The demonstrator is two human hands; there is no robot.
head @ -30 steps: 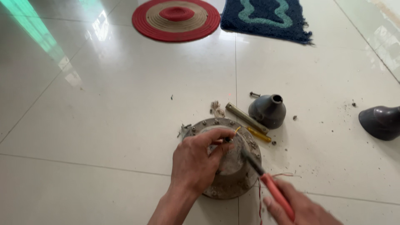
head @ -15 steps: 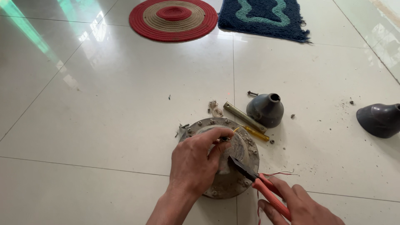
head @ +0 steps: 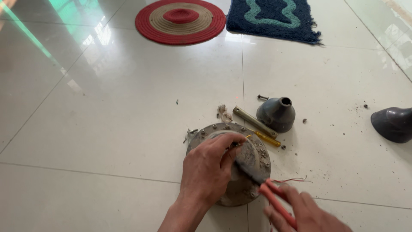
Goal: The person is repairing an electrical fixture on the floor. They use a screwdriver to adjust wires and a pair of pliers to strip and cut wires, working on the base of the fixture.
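A round, dusty grey metal motor housing (head: 206, 133) lies flat on the white tiled floor. My left hand (head: 208, 169) rests on top of it, fingers curled around its centre. Pliers with red handles (head: 274, 202) are gripped in my right hand (head: 307, 215) at the lower right; their dark jaws reach onto the housing under my left fingers. Thin red wires (head: 289, 180) trail from the housing's right side.
A grey cone-shaped cover (head: 277, 114), a brass rod (head: 253, 121), a yellow-handled tool (head: 267, 138) and loose screws lie just behind the housing. Another dark grey cover (head: 392, 124) sits at the right edge. A round red mat (head: 180, 21) and a blue rug (head: 274, 19) lie farther back.
My right hand with the pliers has drawn back slightly toward the lower right. My left hand stays on the housing.
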